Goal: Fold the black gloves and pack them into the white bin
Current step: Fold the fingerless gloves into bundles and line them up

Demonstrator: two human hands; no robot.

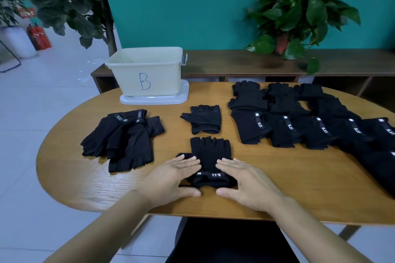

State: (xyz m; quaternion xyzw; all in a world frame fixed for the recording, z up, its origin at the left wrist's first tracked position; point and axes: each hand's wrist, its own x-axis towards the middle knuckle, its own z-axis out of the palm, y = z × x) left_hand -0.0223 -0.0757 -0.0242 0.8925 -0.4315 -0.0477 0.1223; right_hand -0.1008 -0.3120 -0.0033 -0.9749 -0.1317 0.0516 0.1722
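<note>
The oval wooden tabletop (277,179) carries everything, and the white bin (147,74) at its far edge serves as the landmark. The bin stands on its own lid (154,99), bears a blue "B" on its near wall, and its inside cannot be seen past the rim.

To the right of the bin lies the largest spread of black gloves (316,121): overlapping rows running toward the right edge of the tabletop, with at least five white-tagged cuffs showing in the nearer row; the full count cannot be told. In front of the bin and slightly left sits a loose heap of gloves (126,136), about four, fanned out. Bare wood lies between this heap and the tabletop's left edge, and more bare wood stretches along the near edge on the right.

In front of the bin and toward the right, one single fingerless glove (204,118) lies alone. Nearer still, farthest from the bin, lies the glove being handled (210,156), fingers pointing toward the bin, cuff with its white label toward the near edge.

The left hand (171,177) lies flat on that glove's left side, grip released, fingers straight. The right hand (248,181) lies flat on its right side, likewise released, thumb beside the cuff.
</note>
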